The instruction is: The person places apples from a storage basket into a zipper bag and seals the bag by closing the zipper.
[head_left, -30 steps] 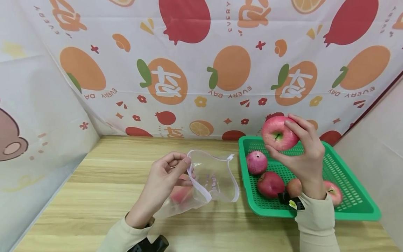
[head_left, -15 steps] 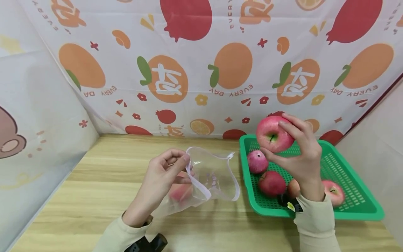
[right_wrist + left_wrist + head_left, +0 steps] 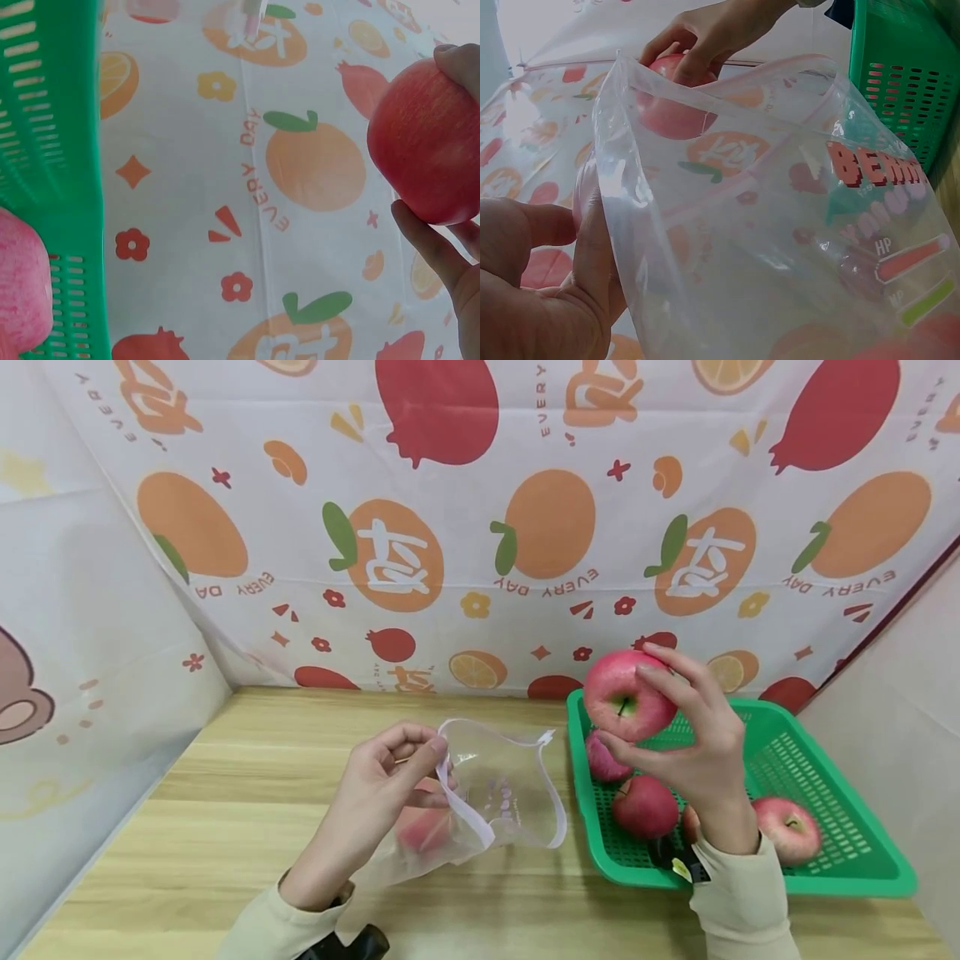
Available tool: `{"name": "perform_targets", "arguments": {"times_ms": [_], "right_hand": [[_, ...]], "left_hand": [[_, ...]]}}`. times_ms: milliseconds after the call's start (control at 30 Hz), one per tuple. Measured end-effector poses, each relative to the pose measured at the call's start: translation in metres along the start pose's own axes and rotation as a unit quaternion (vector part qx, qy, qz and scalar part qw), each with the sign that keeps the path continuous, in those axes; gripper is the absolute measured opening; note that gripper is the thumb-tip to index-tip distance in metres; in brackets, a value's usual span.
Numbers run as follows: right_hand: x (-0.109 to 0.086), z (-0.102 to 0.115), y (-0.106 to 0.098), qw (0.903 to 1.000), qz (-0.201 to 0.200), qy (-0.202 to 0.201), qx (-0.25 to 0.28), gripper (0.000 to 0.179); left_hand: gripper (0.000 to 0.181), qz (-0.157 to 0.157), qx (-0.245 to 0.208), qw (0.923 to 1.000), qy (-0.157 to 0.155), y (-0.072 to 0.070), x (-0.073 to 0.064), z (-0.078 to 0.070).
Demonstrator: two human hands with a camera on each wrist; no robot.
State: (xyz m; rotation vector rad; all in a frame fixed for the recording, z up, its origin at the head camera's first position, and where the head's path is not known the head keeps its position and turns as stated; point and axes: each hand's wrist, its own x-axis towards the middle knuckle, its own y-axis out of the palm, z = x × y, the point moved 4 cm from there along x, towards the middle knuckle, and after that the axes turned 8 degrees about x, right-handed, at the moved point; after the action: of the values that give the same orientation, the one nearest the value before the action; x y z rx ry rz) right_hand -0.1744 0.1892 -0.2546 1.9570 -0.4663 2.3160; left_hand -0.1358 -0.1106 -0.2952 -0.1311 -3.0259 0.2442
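Far left of frame: pale wall sheet [image 3: 105, 593] with a cartoon print. Light wood-grain table [image 3: 247, 810] spans the lower frame. Fruit-print cloth [image 3: 480, 552] hangs across the top, down to the table's back edge. Lower centre, my left hand [image 3: 386, 781] pinches the lilac-edged rim of a clear zip bag [image 3: 495, 781], thumb against curled fingers; bag's mouth gapes, red fruit [image 3: 423, 832] showing through its film. Right of centre, my right hand [image 3: 701, 752] grips a red apple [image 3: 628, 695], thumb and fingers spread wide round it, held over the left part of a green basket [image 3: 840, 883], lower right, with more fruit [image 3: 645, 806] inside. Far right: plain whitish wall [image 3: 900, 727].
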Motion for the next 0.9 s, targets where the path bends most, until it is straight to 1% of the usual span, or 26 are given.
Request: {"name": "perform_targets", "arguments": {"times_ms": [233, 367, 533, 633, 733, 833, 900], "right_hand": [[-0.006, 0.005, 0.007, 0.9994, 0.025, -0.013, 0.02, 0.062], [-0.008, 0.005, 0.009, 0.9987, 0.036, -0.022, 0.03, 0.06], [-0.009, 0.005, 0.016, 0.9955, 0.063, -0.03, 0.064, 0.057], [-0.01, 0.005, 0.02, 0.9915, 0.094, -0.03, 0.085, 0.056], [-0.011, 0.005, 0.024, 0.9852, 0.138, -0.023, 0.1, 0.057], [-0.012, 0.005, 0.029, 0.9779, 0.181, -0.014, 0.104, 0.057], [-0.013, 0.004, 0.032, 0.9736, 0.202, -0.007, 0.106, 0.058]], "left_hand": [[0.029, 0.004, -0.002, 1.0, -0.001, 0.001, -0.002, 0.003], [0.03, 0.002, -0.007, 0.9999, -0.007, 0.002, -0.003, 0.004], [0.029, -0.003, -0.004, 1.0, -0.007, 0.001, -0.006, 0.004], [0.028, -0.008, -0.004, 1.0, -0.003, 0.0, -0.007, 0.004], [0.028, -0.009, -0.006, 0.9999, -0.001, 0.0, -0.006, 0.004], [0.029, -0.009, -0.006, 0.9999, 0.001, 0.001, -0.004, 0.003], [0.029, -0.009, -0.007, 0.9999, 0.003, 0.001, -0.002, 0.003]]}}
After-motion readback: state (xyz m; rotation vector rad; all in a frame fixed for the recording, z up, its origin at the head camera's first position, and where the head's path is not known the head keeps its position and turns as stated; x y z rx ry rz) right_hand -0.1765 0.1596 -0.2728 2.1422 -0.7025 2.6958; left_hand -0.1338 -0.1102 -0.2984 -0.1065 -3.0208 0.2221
